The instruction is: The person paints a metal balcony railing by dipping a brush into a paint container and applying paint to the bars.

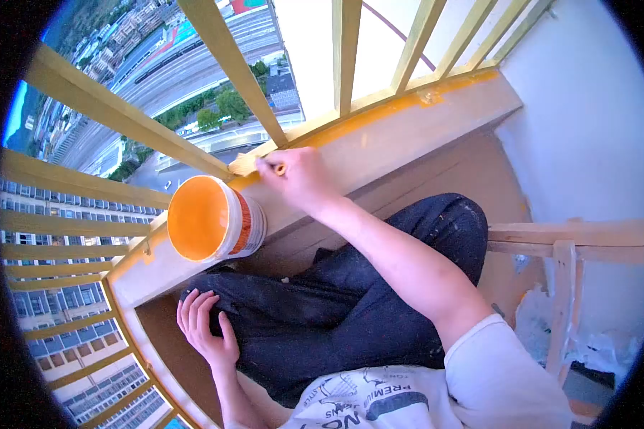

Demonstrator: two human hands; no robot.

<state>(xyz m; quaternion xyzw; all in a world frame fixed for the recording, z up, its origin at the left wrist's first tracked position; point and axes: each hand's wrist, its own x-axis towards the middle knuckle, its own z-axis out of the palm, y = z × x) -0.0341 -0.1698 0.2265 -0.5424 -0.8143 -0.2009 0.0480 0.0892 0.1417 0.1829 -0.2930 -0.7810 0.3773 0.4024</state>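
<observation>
Right hand [299, 175] wraps brush [245, 166] at railing [237, 71] base; left hand [211, 332] spread loosely on knee [254, 293]. Orange paint [365, 120] lines far-right ledge [422, 136]; left stretch looks patchy.

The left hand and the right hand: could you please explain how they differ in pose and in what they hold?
The right hand grips a paintbrush, while the left hand holds nothing visible. The right hand's fingers are curled; the left hand's are spread. The right hand is near the railing; the left hand rests at a knee of the dark trousers. Both are bare.
</observation>
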